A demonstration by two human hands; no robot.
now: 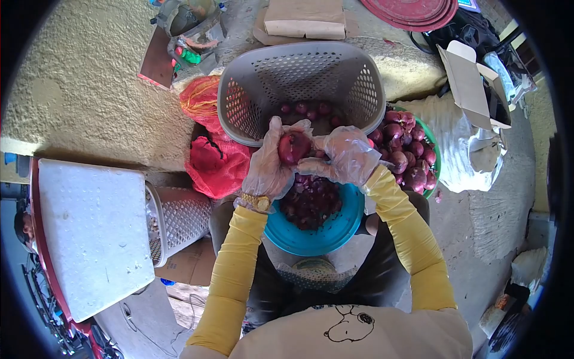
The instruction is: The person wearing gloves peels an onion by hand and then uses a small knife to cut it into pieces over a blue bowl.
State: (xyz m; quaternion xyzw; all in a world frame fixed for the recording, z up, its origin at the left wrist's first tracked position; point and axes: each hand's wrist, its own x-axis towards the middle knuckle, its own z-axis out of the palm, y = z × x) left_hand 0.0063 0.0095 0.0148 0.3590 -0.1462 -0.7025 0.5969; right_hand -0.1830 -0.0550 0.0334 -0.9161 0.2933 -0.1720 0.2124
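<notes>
My left hand (266,166), in a clear plastic glove with a gold watch at the wrist, is wrapped round a red onion (294,148). Close against the onion's right side is my right hand (350,157), also gloved, its fingers closed; what they hold, if anything, is hard to see, though a small orange-red spot shows by it. Both hands are above a blue basin (344,232) of dark red onion skins (311,209). Just beyond them stands a grey perforated basket (299,69) with several onions at its bottom. A green-rimmed basin (437,157) heaped with red onions is at the right.
Red mesh sacks (218,164) lie left of the basket. A white foam board (92,233) and a light woven basket (182,215) stand at the left. A white sack (460,137) and an opened cardboard box (469,87) are at the right, and a raised ledge (89,78) runs behind.
</notes>
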